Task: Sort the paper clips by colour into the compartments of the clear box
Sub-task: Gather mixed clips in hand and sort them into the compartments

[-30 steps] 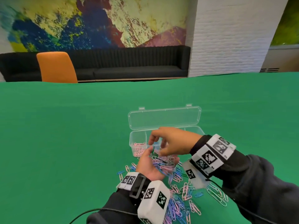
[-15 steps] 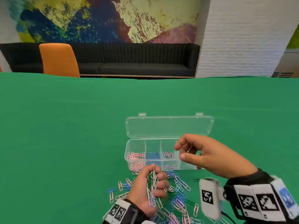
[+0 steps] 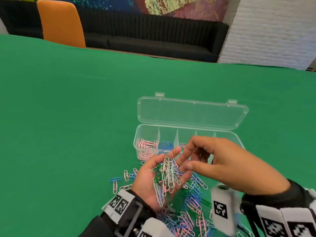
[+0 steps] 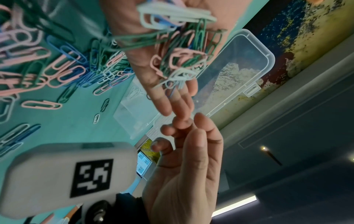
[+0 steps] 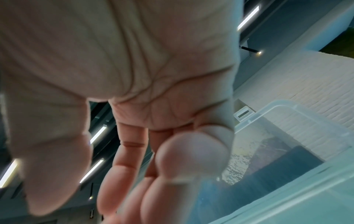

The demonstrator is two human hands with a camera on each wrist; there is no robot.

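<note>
My left hand (image 3: 150, 175) is palm up in front of the clear box (image 3: 227, 134), with fingers nearly straight. A bunch of paper clips (image 3: 166, 175) in white, green, pink and blue lies in its palm. The left wrist view shows the same bunch (image 4: 182, 50) on the palm. My right hand (image 3: 189, 156) hovers just right of it with thumb and forefinger out and nothing in it; its fingertips (image 4: 184, 119) meet the left fingertips. The box's leftmost compartment holds pink clips (image 3: 147, 145). The one beside it holds blue clips (image 3: 165, 145).
The box's lid (image 3: 191, 113) lies open behind it. A mixed pile of clips (image 3: 191, 207) is spread on the green table (image 3: 68, 125) between my wrists. An orange chair (image 3: 59, 23) and a black sofa stand beyond the far edge.
My right hand came back from over the box to the left hand. The left hand's fingers uncurled from the bunch, which now lies in the open palm. The head view dipped closer.
</note>
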